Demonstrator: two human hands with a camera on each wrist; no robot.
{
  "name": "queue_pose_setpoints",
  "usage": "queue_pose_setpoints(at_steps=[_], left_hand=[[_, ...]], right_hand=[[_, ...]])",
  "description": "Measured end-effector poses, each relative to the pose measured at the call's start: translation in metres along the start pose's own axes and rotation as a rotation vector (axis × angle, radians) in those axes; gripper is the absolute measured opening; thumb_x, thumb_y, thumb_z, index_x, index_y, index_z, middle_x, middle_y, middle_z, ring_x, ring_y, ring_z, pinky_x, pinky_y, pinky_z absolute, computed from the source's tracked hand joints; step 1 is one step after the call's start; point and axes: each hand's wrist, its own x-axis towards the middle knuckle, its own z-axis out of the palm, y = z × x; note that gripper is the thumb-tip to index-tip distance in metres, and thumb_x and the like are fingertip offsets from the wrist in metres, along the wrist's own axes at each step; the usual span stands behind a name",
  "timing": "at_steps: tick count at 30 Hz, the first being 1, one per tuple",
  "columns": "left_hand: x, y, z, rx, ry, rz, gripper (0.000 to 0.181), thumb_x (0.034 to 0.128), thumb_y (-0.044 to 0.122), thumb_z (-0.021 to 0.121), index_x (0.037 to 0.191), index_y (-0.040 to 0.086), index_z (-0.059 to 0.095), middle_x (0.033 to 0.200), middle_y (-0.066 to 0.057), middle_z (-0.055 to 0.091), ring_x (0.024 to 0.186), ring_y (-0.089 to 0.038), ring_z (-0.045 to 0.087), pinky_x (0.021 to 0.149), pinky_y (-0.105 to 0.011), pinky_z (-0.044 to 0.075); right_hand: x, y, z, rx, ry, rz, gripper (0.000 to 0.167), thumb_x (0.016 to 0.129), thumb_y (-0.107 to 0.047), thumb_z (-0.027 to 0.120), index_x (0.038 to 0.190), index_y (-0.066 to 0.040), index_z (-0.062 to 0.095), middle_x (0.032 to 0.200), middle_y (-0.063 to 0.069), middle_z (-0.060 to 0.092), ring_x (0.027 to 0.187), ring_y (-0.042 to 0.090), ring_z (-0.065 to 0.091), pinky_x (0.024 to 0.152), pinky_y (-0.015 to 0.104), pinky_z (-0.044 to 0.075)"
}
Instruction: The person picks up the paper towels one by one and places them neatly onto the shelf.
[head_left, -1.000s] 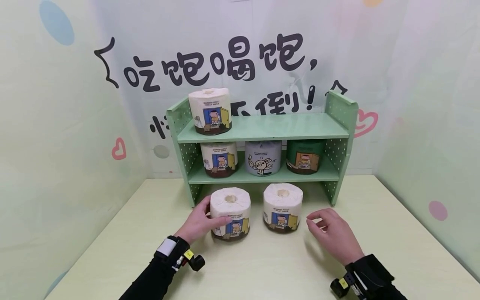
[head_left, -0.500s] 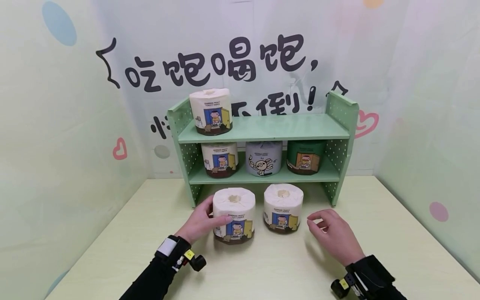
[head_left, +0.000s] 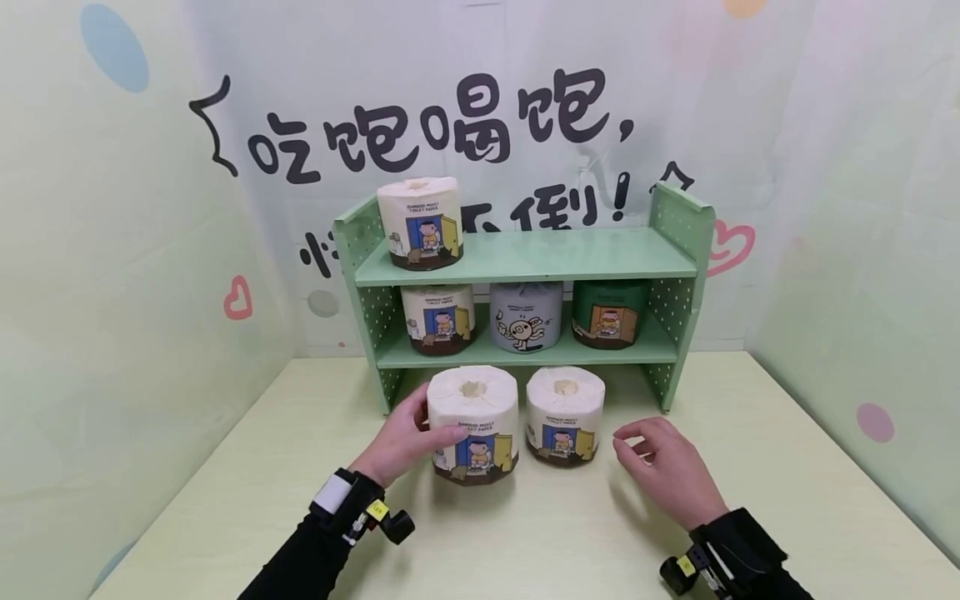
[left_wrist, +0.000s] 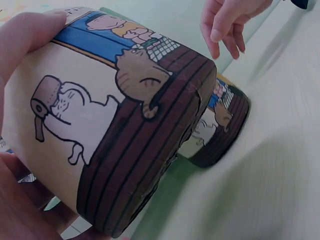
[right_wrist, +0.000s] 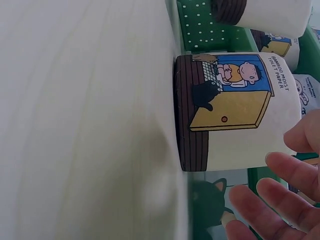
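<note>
The fingers of the left hand are gripping a white, brown-based, paper-wrapped cylindrical toilet roll. The right hand is holding nothing, fingers loosely bent; a matching roll is standing just left of them on the pale tabletop.

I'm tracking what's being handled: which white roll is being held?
The white roll gripped by the left hand; the other three white rolls stand unheld, one on the table, two on the shelf unit.

My left hand grips a white paper roll here, right beside a second roll; my right hand hangs near that one, green shelf behind!
</note>
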Motion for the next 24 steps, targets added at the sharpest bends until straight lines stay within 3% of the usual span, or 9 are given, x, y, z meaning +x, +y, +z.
queue_pose_setpoints(at_steps=[10,17,24], left_hand=[[-0.002,0.032,0.001,-0.047,-0.048,0.075,0.09,0.0924,0.028,0.086,0.167,0.01,0.039,0.155,-0.023,0.06,0.139,-0.038,0.063,0.117,-0.057,0.055],[0.001,0.068,0.0,-0.091,-0.079,0.151,0.09,0.0926,0.026,0.086,0.168,0.011,0.038,0.157,-0.023,0.06,0.14,-0.039,0.063,0.115,-0.057,0.057],[0.011,0.103,-0.004,-0.041,-0.048,0.211,0.081,0.0928,0.024,0.083,0.164,0.012,0.045,0.152,-0.02,0.065,0.135,-0.037,0.068,0.111,-0.053,0.061]], right_hand=[[0.001,-0.002,0.003,0.017,-0.002,-0.006,0.014,0.106,-0.019,0.073,0.114,-0.01,0.079,0.123,0.01,0.073,0.097,0.018,0.076,0.084,0.036,0.064],[0.001,-0.002,0.003,0.014,0.004,-0.008,0.012,0.105,-0.018,0.073,0.113,-0.01,0.08,0.122,0.009,0.073,0.096,0.017,0.075,0.083,0.034,0.064],[0.0,-0.001,0.002,0.011,-0.012,0.006,0.014,0.106,-0.018,0.073,0.115,-0.01,0.079,0.123,0.01,0.073,0.097,0.017,0.075,0.084,0.034,0.064]])
